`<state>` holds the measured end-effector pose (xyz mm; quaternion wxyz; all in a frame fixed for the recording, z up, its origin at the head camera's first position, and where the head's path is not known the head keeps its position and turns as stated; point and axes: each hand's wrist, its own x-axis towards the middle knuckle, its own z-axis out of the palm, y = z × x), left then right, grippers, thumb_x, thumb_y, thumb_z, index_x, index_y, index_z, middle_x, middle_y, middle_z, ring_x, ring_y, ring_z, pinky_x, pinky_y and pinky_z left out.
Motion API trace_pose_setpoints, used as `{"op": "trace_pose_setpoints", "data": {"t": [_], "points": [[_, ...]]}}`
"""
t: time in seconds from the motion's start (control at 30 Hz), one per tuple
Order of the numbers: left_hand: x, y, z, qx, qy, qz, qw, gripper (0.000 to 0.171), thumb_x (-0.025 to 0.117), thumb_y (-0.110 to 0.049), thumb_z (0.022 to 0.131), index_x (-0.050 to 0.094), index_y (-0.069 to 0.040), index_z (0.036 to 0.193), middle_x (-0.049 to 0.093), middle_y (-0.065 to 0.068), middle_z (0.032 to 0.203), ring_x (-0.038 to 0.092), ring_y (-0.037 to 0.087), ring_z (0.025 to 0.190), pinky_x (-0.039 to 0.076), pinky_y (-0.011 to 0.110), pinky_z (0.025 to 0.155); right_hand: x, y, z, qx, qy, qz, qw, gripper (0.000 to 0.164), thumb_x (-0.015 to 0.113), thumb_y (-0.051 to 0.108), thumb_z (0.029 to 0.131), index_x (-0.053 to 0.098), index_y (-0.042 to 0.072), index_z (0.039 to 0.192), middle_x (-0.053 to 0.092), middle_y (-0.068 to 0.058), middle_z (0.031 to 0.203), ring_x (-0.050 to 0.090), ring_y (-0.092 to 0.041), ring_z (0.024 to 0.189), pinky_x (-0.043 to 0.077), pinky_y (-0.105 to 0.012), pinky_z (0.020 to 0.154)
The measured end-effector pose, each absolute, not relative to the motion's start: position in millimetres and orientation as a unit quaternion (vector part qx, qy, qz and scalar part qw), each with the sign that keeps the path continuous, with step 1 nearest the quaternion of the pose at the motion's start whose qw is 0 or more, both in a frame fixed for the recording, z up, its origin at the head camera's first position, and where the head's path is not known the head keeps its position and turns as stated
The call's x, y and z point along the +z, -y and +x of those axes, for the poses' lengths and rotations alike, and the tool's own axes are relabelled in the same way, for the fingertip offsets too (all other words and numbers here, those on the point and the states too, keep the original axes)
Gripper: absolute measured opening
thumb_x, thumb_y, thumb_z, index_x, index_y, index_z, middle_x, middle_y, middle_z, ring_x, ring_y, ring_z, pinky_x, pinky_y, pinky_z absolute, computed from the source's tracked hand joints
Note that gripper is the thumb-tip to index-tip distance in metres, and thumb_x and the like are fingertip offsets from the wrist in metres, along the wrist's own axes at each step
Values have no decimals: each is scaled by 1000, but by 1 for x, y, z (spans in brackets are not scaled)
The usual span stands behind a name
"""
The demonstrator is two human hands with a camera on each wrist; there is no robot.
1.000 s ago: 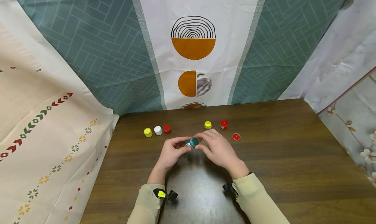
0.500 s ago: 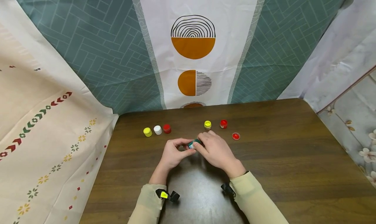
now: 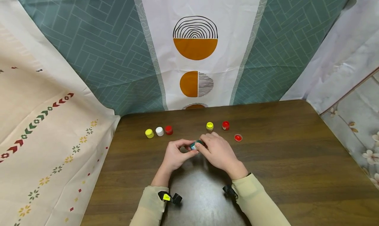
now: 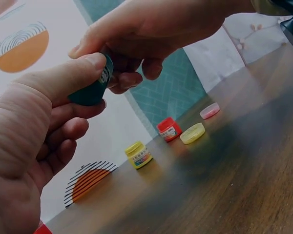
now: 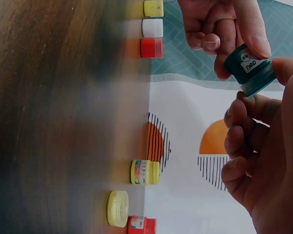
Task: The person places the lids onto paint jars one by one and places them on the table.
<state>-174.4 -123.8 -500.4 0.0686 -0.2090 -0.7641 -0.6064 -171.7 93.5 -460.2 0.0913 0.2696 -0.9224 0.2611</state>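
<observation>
Above the table, both hands meet at a small dark green paint jar [image 5: 243,64] with a white label. My left hand [image 3: 174,156] grips the jar's body between thumb and fingers. From the other side, my right hand [image 3: 218,152] pinches the green lid [image 5: 260,81] at its edge; the lid sits on the jar, which is tilted. In the head view the right fingers cover most of the lid.
Yellow [image 3: 149,133], white [image 3: 159,131] and red [image 3: 168,130] jars stand left. Farther right are a lidless yellow jar [image 3: 209,126], a red jar [image 3: 225,125] and a red lid [image 3: 238,138]. A yellow lid [image 4: 192,133] lies behind the right hand.
The right hand has turned and its thumb has come over the jar, covering more of the green lid. The left hand has shifted slightly right. Other jars have stayed put.
</observation>
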Motion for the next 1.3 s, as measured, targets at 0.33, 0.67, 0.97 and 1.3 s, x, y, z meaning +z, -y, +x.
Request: {"op": "trace_pose_setpoints", "data": {"t": [0.33,0.67,0.97,1.3], "points": [[-499,123,-175,-601,776,-180,72,34,92,-3,82,82,-6,114,79,6,100,69,21,88,56,37,82,-462,-95,-171,293,917,257,84,29,60,48,109,65,19,105,60,5,89,50,-15,91,47,-34,74],[-499,126,-178,-606,776,-134,109,46,91,-9,86,78,-11,129,79,2,111,66,21,94,53,35,81,-460,-108,-171,346,911,199,107,41,51,49,113,73,16,123,71,3,107,63,-20,101,56,-42,84],[-493,137,-179,-656,736,-93,138,41,85,4,85,77,-4,125,74,11,107,63,34,89,52,37,77,-460,-137,-176,374,905,159,128,38,53,41,113,73,10,124,74,-5,115,67,-28,108,54,-52,96],[-476,169,-200,-593,789,-78,142,45,82,-3,86,61,-6,125,79,9,100,64,24,90,54,43,86,-461,-152,-176,384,900,153,136,36,54,39,113,74,10,122,74,-7,117,68,-27,100,56,-51,91]]}}
